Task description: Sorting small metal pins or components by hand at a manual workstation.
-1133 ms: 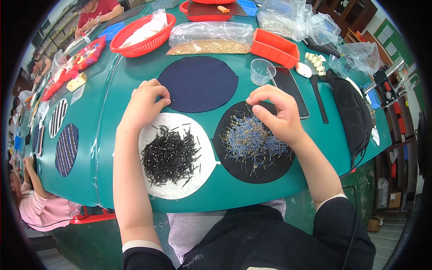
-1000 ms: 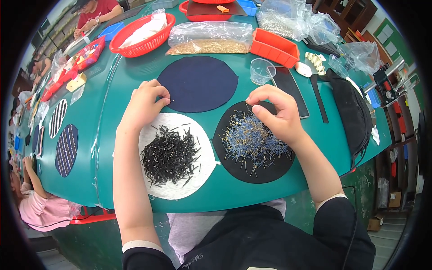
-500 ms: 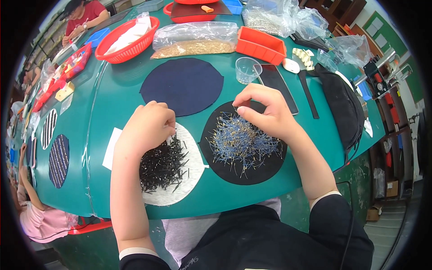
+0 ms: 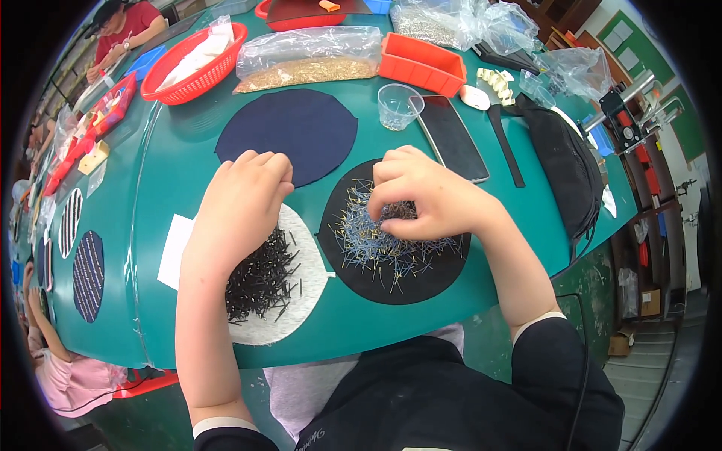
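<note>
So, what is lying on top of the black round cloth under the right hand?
On the black round cloth lies a loose heap of thin silvery pins. The right hand covers the heap's upper part, so what its fingertips pinch is hidden.

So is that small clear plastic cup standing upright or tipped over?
Upright: the small clear plastic cup stands on the green table, open rim facing up.

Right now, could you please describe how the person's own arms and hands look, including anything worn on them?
Both forearms are bare from wrist to near the elbow. The left hand and right hand wear no gloves; no rings or watch show. Each arm ends in a black sleeve pushed up, with a white cuff edge beneath: left sleeve, right sleeve. A thin black cable runs down the right sleeve.
</note>
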